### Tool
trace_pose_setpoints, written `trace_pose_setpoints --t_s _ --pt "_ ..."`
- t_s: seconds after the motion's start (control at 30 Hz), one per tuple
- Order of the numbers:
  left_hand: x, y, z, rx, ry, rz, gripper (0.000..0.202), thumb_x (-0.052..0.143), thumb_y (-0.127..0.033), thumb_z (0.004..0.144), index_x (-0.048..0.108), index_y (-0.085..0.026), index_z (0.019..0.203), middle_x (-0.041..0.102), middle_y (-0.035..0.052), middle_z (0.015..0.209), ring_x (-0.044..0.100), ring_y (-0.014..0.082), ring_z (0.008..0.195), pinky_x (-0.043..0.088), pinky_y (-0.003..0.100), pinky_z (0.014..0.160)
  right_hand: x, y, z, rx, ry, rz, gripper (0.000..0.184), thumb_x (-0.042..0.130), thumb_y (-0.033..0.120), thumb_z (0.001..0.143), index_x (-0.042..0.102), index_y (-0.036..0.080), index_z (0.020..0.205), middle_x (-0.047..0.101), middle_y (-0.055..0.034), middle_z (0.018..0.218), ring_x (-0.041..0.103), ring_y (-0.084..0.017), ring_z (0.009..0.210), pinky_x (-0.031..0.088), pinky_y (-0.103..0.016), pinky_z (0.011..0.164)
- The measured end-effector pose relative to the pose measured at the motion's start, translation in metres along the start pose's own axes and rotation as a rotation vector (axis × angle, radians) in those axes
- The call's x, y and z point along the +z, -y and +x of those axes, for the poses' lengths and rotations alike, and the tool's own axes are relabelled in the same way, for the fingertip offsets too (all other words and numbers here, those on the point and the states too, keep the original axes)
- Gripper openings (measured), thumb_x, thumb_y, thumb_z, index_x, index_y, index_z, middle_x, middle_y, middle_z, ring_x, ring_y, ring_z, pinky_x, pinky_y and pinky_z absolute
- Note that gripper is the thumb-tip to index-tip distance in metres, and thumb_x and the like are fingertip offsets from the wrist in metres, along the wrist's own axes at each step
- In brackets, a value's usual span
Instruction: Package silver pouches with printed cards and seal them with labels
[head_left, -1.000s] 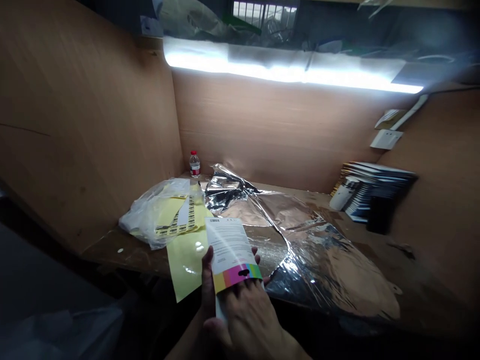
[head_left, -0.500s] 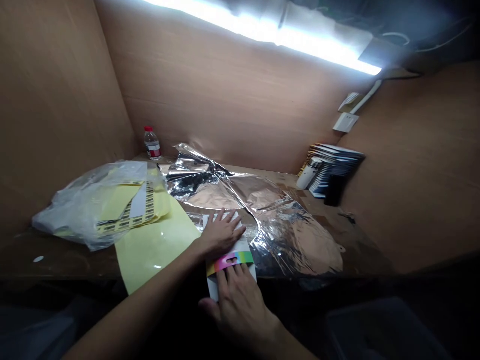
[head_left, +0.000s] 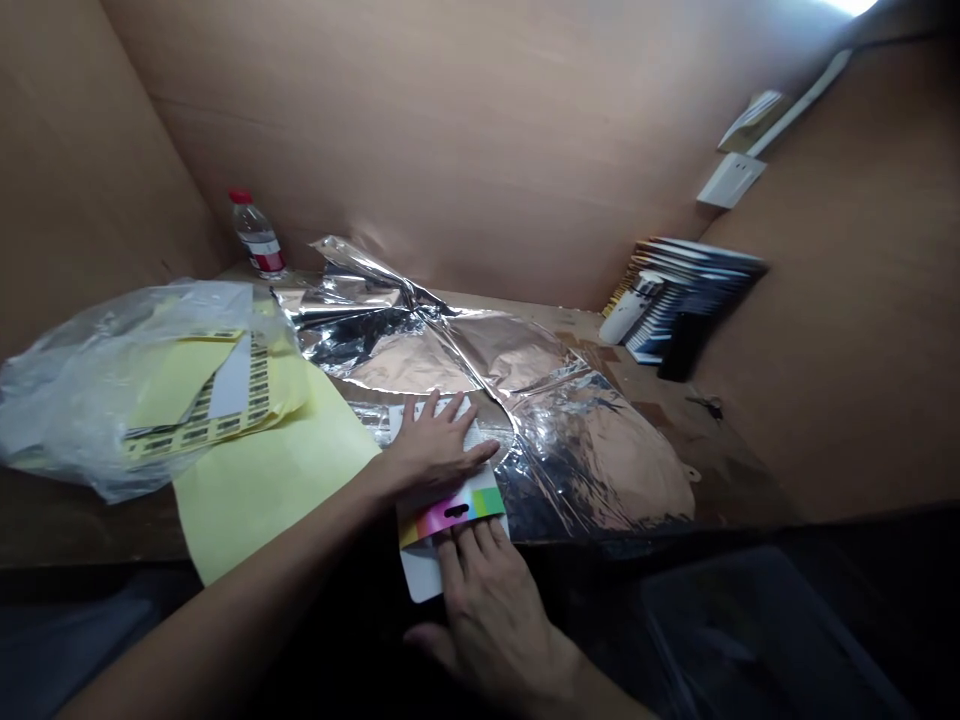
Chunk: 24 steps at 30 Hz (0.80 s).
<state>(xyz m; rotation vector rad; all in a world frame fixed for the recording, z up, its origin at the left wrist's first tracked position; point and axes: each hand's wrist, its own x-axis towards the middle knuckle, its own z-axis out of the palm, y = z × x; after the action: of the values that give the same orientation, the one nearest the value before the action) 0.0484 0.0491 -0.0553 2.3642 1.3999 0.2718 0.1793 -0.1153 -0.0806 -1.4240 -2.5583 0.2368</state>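
A flat white paper box (head_left: 421,572) with a rainbow band and a dark hang hole lies at the table's front edge, its near end sticking out past it. My left hand (head_left: 433,448) rests flat on top of the box, fingers spread. My right hand (head_left: 491,595) is at the near end, with its fingers stretched out and their tips hidden under the rainbow band; its thumb stands apart below. Behind the box lies crumpled silver foil film (head_left: 600,440). A yellow sheet (head_left: 277,490) reaches close to the box on the left.
On the left, a clear plastic bag (head_left: 67,400) holds yellow label sheets (head_left: 180,380). A red-capped bottle (head_left: 259,235) stands in the back corner. Notebooks (head_left: 690,290), a white cylinder (head_left: 630,308) and a black object (head_left: 681,345) are at the right, below a wall socket (head_left: 731,180).
The view has tilted down and turned. My right hand has drawn back slightly at the box's near end, and more of the white flap shows. My left hand remains flat on top.
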Motion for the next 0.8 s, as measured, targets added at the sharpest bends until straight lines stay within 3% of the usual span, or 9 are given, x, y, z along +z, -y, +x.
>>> trace_pose_setpoints --t_s 0.1,0.23,0.37,0.43,0.53,0.6,0.7,0.77,0.8 --pt "0.005 -0.006 -0.001 -0.018 -0.012 0.077 0.098 0.026 -0.085 0.091 0.036 -0.017 0.161 0.022 0.0182 0.17 0.01 0.0491 0.156 0.0 0.075 0.118 -0.005 -0.001 0.01 -0.02 0.026 -0.028 0.073 0.072 0.063 0.086 0.059 0.007 0.132 0.063 -0.0216 0.124 0.056 -0.039 0.118 0.043 -0.058 0.11" --pt "0.022 -0.014 -0.006 -0.014 -0.121 0.215 0.1 0.023 -0.083 0.093 0.033 -0.01 0.161 0.023 0.0215 0.169 0.01 0.044 0.158 -0.002 0.073 0.12 0.001 -0.007 0.006 -0.04 0.019 -0.072 0.062 0.078 0.041 0.085 0.057 0.008 0.134 0.063 -0.0196 0.125 0.056 -0.037 0.115 0.044 -0.055 0.11" --pt "0.031 -0.02 -0.014 0.015 -0.222 0.24 0.099 0.027 -0.083 0.092 0.035 -0.012 0.16 0.023 0.0183 0.17 0.008 0.0443 0.158 -0.002 0.071 0.123 -0.005 -0.02 -0.006 -0.132 -0.016 -0.102 0.056 0.067 0.027 0.092 0.053 0.008 0.143 0.066 -0.0207 0.123 0.061 -0.037 0.11 0.051 -0.055 0.101" --pt "0.035 -0.02 -0.016 0.036 -0.246 0.228 0.098 0.03 -0.083 0.092 0.036 -0.012 0.16 0.022 0.0192 0.17 0.01 0.0446 0.158 -0.001 0.071 0.123 -0.019 -0.029 -0.012 -0.239 -0.071 -0.047 0.042 0.059 0.022 0.097 0.058 0.008 0.136 0.07 -0.0187 0.113 0.067 -0.033 0.099 0.056 -0.049 0.091" --pt "0.041 -0.018 -0.015 0.093 -0.264 0.212 0.097 0.034 -0.081 0.092 0.038 -0.01 0.159 0.023 0.022 0.169 0.016 0.0457 0.156 0.0 0.073 0.122 -0.045 -0.04 -0.022 -0.369 -0.224 0.145 0.022 0.055 0.027 0.103 0.067 0.012 0.115 0.074 -0.0114 0.094 0.071 -0.024 0.086 0.059 -0.034 0.082" --pt "0.042 -0.016 -0.01 0.151 -0.293 0.207 0.096 0.039 -0.08 0.092 0.04 -0.009 0.157 0.028 0.0232 0.167 0.02 0.0461 0.155 0.005 0.074 0.121 -0.053 -0.046 -0.026 -0.369 -0.274 0.119 0.032 0.059 0.039 0.102 0.067 0.011 0.118 0.075 -0.0149 0.104 0.072 -0.027 0.102 0.059 -0.036 0.092" --pt "0.03 -0.016 -0.008 0.307 -0.337 0.2 0.064 0.049 -0.06 0.1 0.06 -0.01 0.138 0.052 0.0216 0.153 0.042 0.0396 0.145 0.027 0.064 0.119 -0.045 -0.054 -0.024 -0.347 -0.223 -0.087 0.053 0.062 0.038 0.099 0.056 0.004 0.14 0.06 -0.0246 0.141 0.055 -0.038 0.134 0.052 -0.051 0.108" --pt "0.017 -0.016 -0.021 0.397 -0.352 0.209 0.036 0.045 -0.037 0.105 0.072 -0.013 0.108 0.07 0.0157 0.126 0.061 0.0307 0.123 0.043 0.053 0.108 -0.03 -0.06 -0.018 -0.366 -0.215 -0.126 0.049 0.056 0.023 0.098 0.053 0.005 0.144 0.056 -0.0227 0.147 0.051 -0.036 0.14 0.051 -0.052 0.108" --pt "0.011 -0.015 -0.033 0.407 -0.359 0.204 0.034 0.043 -0.03 0.106 0.071 -0.015 0.096 0.074 0.013 0.112 0.065 0.0273 0.11 0.048 0.048 0.1 -0.022 -0.063 -0.016 -0.375 -0.238 -0.114 0.048 0.053 0.016 0.097 0.054 0.006 0.144 0.058 -0.0213 0.146 0.052 -0.035 0.139 0.052 -0.051 0.106"
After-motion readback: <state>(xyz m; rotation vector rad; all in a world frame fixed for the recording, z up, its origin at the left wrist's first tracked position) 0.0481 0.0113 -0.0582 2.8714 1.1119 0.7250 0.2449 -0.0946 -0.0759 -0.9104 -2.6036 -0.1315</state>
